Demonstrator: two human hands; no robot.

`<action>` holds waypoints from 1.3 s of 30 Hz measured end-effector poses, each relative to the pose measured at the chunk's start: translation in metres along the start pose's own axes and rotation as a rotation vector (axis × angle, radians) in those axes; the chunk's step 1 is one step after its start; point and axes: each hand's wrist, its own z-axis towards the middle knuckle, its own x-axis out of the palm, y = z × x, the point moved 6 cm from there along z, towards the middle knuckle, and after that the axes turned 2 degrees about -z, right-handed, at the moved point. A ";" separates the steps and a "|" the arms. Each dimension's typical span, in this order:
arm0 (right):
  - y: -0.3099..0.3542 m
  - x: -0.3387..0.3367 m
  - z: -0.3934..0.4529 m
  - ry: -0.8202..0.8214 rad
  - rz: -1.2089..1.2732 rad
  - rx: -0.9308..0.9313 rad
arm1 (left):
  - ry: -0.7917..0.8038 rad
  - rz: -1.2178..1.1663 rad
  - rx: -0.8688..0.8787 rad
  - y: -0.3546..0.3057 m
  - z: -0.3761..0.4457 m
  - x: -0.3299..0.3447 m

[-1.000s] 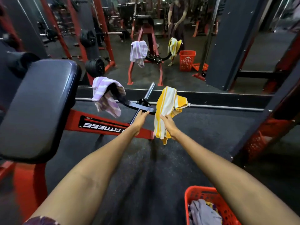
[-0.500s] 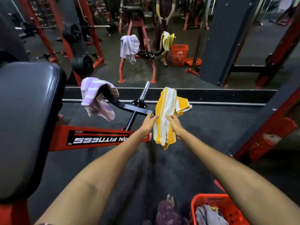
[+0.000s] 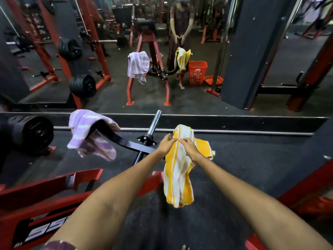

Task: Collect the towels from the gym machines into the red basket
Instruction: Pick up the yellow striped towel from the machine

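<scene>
Both hands have closed in on the yellow striped towel point(image 3: 178, 170) since a moment ago, when the left rested on the black handle bar point(image 3: 126, 142), and the red basket at the lower right has slipped out of view. Left hand point(image 3: 165, 145) and right hand point(image 3: 191, 149) now meet at the towel's upper part, each grip pinching the cloth between curled fingers and thumb. From there the towel hangs down loose over the dark floor point(image 3: 234, 159), its top bunched around the bar's right end. On the bar's left end a purple striped towel point(image 3: 90, 136) is draped. Beyond lies the wall mirror point(image 3: 252, 78), which reflects both towels and a red basket point(image 3: 197, 73) standing on the floor.
</scene>
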 end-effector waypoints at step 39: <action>-0.039 -0.016 0.072 -0.463 0.048 0.324 | 0.045 -0.322 -0.100 0.049 0.106 0.020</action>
